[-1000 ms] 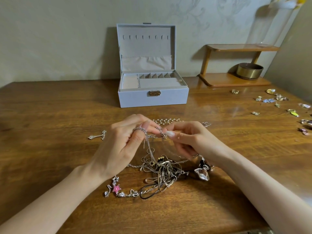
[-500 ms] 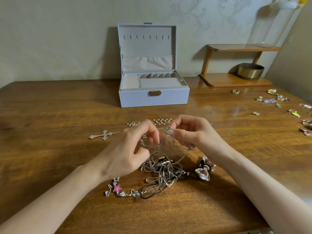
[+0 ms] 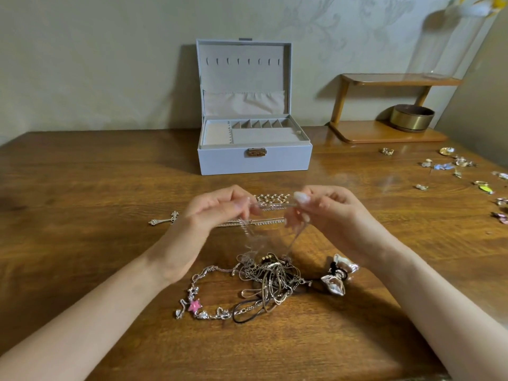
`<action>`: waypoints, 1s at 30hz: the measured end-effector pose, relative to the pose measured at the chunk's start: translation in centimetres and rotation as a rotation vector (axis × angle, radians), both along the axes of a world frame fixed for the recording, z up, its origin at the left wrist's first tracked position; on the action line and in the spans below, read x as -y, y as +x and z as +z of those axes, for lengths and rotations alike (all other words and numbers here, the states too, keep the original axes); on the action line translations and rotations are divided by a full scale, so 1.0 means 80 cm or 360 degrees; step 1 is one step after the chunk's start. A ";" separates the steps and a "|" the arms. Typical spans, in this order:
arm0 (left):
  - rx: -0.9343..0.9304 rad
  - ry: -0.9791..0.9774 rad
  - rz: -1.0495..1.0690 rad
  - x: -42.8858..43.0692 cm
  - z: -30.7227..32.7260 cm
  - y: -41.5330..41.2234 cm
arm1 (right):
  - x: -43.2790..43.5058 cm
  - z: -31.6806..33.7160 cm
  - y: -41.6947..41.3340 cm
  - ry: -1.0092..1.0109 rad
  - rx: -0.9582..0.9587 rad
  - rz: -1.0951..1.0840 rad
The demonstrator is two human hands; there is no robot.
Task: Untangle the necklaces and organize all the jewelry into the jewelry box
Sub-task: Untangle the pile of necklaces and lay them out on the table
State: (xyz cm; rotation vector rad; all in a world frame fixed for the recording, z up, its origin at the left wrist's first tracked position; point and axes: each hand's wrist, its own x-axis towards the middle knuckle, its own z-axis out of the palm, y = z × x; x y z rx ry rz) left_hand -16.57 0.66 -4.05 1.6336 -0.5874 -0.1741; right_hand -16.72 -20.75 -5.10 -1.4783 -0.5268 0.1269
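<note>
Step in hand: untangling. Left hand and right hand each pinch a chain in a narrow fingertip grip, raised above the tangle of necklaces on the surface. Jewelry box stands open behind, well apart. Next, likely: trace the strand to its knot and ease it free — slowly, without tightening.

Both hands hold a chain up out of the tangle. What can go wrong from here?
1. The left hand and right hand pinch a thin chain whose strands run down into the tangle; pulling apart may tighten the knot or snap a link.
2. Lifting further could drag the whole tangle, including the pink-star bracelet running into it.
3. Loose small pieces lie to the right; a sweeping forearm might scatter them.
</note>
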 end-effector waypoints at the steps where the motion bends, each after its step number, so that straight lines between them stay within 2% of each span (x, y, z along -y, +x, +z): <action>1: -0.0039 -0.0091 -0.0013 -0.001 0.002 0.000 | 0.003 0.001 0.000 0.0066 -0.0011 0.0012; 7: -0.0269 -0.0583 0.0118 -0.005 0.009 0.005 | 0.014 0.013 0.002 0.0486 -0.0172 -0.0009; 11: -0.0350 -0.0860 0.0165 -0.012 0.012 0.012 | 0.024 0.020 0.002 0.0670 -0.0139 -0.0187; 15: -0.0358 -0.0969 0.0198 -0.017 0.015 0.019 | 0.038 0.022 0.006 0.0697 -0.0040 -0.0330; 19: -0.0317 -0.0963 0.0315 -0.019 0.015 0.020 | 0.041 0.026 0.004 0.0546 -0.0039 -0.0526; 21: -0.0229 -0.0806 0.0442 -0.022 0.015 0.021 | 0.043 0.023 0.006 0.0309 -0.0056 -0.0791; 23: -0.0068 -0.0391 0.0640 -0.026 0.016 0.024 | 0.044 0.022 0.007 0.0043 -0.0034 -0.0989; 25: -0.0047 -0.0098 0.0722 -0.032 0.018 0.029 | 0.051 0.025 0.006 -0.0116 -0.0125 -0.0979; 27: -0.0087 0.0027 0.0746 -0.040 0.021 0.033 | 0.061 0.031 0.004 -0.0210 -0.0292 -0.0856; 30: 0.0037 0.0402 0.0830 -0.050 0.022 0.037 | 0.071 0.036 0.003 -0.0466 -0.0382 -0.0827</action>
